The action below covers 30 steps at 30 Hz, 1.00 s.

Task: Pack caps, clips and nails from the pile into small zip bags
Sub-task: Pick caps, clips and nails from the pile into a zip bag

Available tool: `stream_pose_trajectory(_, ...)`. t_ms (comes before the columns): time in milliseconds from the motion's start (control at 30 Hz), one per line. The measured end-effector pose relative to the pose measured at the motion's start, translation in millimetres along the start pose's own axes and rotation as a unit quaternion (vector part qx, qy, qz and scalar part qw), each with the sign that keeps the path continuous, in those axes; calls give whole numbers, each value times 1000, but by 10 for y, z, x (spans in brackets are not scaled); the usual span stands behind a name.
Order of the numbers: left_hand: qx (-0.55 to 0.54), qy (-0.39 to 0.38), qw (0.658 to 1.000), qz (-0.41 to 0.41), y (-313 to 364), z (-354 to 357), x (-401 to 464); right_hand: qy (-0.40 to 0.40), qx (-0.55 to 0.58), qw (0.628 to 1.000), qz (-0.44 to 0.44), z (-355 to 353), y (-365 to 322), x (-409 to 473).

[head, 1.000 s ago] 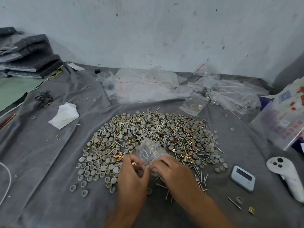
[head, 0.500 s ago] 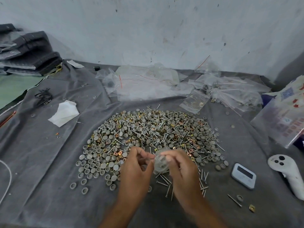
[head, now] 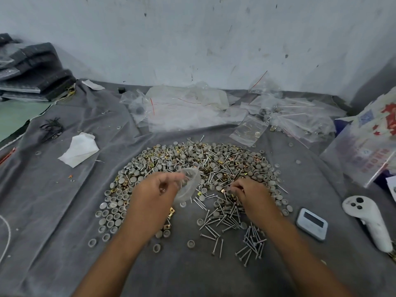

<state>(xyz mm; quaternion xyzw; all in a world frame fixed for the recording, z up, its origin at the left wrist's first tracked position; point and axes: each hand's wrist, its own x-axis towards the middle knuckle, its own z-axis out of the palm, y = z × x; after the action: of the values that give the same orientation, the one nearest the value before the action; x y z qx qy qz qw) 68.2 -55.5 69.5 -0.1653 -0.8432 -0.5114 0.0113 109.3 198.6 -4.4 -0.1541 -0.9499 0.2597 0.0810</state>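
A wide pile (head: 214, 166) of grey round caps, gold clips and steel nails lies on the grey cloth in front of me. My left hand (head: 156, 194) holds a small clear zip bag (head: 189, 185) by its edge, just above the pile's near left part. My right hand (head: 250, 194) is down on the pile's near right part, its fingertips pinched among nails and clips; what they hold is too small to tell. Loose nails (head: 231, 221) lie spread between my wrists, with another bunch of nails (head: 252, 241) nearer me.
Empty clear zip bags (head: 184, 108) and filled bags (head: 300, 118) are heaped at the back by the wall. A white timer (head: 311, 224) and a white controller (head: 368, 219) lie at right, a printed plastic bag (head: 368, 151) beyond them. A white tissue (head: 79, 148) lies at left.
My hands were together on the bag; now they have parted. The left keeps the bag and has moved left, the right has gone right and down onto the pile.
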Motion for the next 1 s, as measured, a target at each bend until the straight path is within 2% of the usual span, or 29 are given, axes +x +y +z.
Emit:
stream_pose_trajectory(133,24,25,999,11,134,-149,37,22,1,999,-35,24,-5,-111)
stream_pose_trajectory(267,34,52,998,23,213,-208,27,-65,-55,994,-69,124,-98,-270)
stream_pose_trajectory(367,-11,54,998,-9,230,-205,51,-51,-94,991,-76,143,-164,-316)
stream_pose_trajectory(433,-69,32,995,-67,225,-213,97,-72,-107,988,-84,105,-178,-322)
stream_pose_trajectory(567,-239,-28,949,-203,187,-293,236,-93,-126,981,-118,12,-190,-354)
stream_pose_trajectory(667,-284,-38,933,-217,152,-344,324,-111,-120,977,-137,-32,-181,-406)
stream_pose_trajectory(833,-343,-38,909,-235,181,-394,428,-166,-124,971,-119,-80,-163,-455)
stream_pose_trajectory(1000,-358,-57,903,-230,222,-461,500,-147,-119,974,-126,-75,-149,-463)
